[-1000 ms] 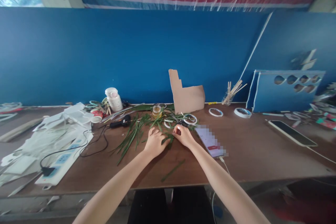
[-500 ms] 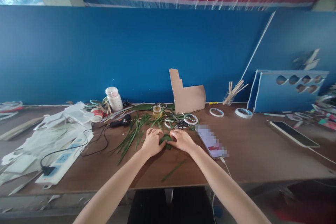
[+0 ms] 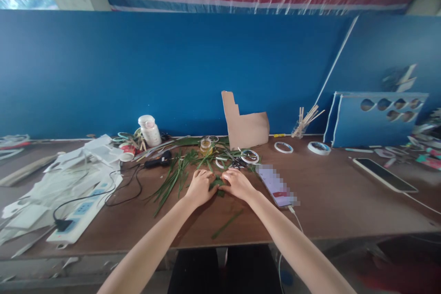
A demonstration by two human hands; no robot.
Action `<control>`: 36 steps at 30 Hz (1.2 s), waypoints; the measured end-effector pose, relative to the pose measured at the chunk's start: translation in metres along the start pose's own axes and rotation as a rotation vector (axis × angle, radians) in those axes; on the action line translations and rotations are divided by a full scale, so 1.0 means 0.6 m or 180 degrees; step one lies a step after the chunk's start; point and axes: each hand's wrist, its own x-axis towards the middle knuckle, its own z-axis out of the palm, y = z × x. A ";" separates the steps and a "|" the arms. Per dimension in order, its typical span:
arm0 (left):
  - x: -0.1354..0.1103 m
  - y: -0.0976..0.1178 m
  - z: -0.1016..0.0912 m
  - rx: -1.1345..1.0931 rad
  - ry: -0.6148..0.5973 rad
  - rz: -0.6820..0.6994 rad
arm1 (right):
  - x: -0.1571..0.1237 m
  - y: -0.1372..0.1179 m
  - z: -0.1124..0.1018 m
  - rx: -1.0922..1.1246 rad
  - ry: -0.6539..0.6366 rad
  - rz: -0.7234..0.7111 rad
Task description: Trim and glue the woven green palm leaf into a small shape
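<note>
My left hand [image 3: 199, 188] and right hand [image 3: 237, 184] press together on a small folded green leaf [image 3: 217, 186] on the counter [image 3: 310, 197]. Just right of the leaf lies one phone [image 3: 277, 186], its screen too blurry to read. Behind the leaf stands one cardboard piece [image 3: 245, 119]

A smartphone [image 3: 276, 187] and its white charging cable [image 3: 296, 221] stand just beside the right hand [image 3: 237, 184], with room on the table [image 3: 320, 197] beyond them. Leftward, green leaf strips [image 3: 170, 183] and a black glue gun [image 3: 158, 159] lie in the way.
</note>
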 end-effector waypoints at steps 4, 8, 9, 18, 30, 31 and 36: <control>-0.001 -0.001 0.003 0.0016 0.0033 -0.0040 | -0.004 0.001 -0.005 0.0165 0.0004 0.0252; -0.002 -0.005 0.009 -0.0077 0.0047 -0.0006 | -0.003 0.000 -0.013 0.0235 0.0043 0.0590; -0.002 -0.005 0.010 -0.0105 0.0032 0.0011 | -0.002 -0.001 -0.015 0.0234 0.0059 0.0683; -0.002 0.008 0.010 0.0042 -0.0117 0.0072 | -0.003 -0.014 -0.014 0.0298 0.0043 0.0889; -0.002 0.018 0.003 0.0079 -0.0152 -0.0049 | -0.028 -0.029 0.020 0.0205 0.0138 0.0973; -0.002 0.018 0.002 0.0079 -0.0172 -0.0033 | -0.028 -0.030 0.020 0.0178 0.0108 0.0961; -0.002 0.016 0.001 -0.0002 -0.0218 -0.0022 | -0.028 -0.035 0.017 0.0036 -0.0001 0.0947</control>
